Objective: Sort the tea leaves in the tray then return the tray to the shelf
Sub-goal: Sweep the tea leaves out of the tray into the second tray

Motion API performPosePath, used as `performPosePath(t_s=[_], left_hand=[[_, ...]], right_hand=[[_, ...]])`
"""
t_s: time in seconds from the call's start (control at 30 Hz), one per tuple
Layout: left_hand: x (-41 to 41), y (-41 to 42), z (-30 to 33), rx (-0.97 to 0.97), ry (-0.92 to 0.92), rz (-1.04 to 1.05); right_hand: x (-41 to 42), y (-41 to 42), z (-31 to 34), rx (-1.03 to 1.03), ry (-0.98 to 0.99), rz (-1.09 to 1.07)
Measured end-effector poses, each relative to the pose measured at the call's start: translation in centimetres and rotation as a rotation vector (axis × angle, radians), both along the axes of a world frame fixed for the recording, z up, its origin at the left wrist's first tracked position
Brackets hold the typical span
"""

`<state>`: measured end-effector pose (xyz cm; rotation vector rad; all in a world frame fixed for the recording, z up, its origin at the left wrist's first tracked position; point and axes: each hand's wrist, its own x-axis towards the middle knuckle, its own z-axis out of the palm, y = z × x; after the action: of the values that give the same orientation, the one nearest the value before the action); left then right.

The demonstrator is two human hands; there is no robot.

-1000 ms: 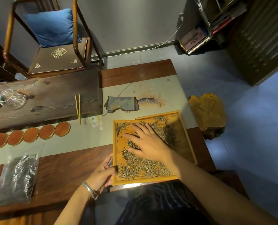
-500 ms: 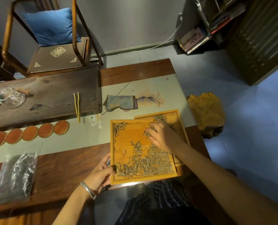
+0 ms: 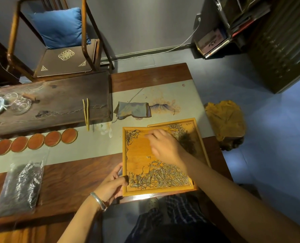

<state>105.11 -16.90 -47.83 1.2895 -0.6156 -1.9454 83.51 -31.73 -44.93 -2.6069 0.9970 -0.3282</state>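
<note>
Over the tray [image 3: 125, 155], right hand [image 3: 165, 146], fingers extended leftward.

a tea room in a home or small tea shop is suggested. a long wooden tea table [image 3: 61, 183] is laid with a painted runner [image 3: 163, 95], round coasters [image 3: 52, 138], glass cups [image 3: 21, 104] and bamboo tongs [image 3: 86, 113]; a cushioned wooden armchair [image 3: 58, 50] is set behind it.
</note>
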Motion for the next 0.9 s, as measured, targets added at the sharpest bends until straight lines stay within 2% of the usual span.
performPosePath(t_s=[0.13,0.27,0.5,0.77,0.9], left_hand=[[-0.4,-0.2,0.4,0.004,0.016,0.013],[-0.7,-0.1,0.7,-0.022,0.036,0.005],[-0.6,0.3,0.1,0.005,0.032,0.057],[0.1,0.7,0.0,0.056,-0.048,0.051],[-0.5,0.8,0.2,0.037,-0.055,0.068]], right_hand=[[3.9,0.6,0.5,0.041,0.040,0.099],[4.5,0.4,0.3,0.014,0.115,0.101],[-0.5,1.1,-1.2,-0.032,0.185,0.074],[-6.2,0.2,-2.1,0.057,0.215,-0.061],[-5.0,0.6,-1.2,0.011,0.085,-0.070]])
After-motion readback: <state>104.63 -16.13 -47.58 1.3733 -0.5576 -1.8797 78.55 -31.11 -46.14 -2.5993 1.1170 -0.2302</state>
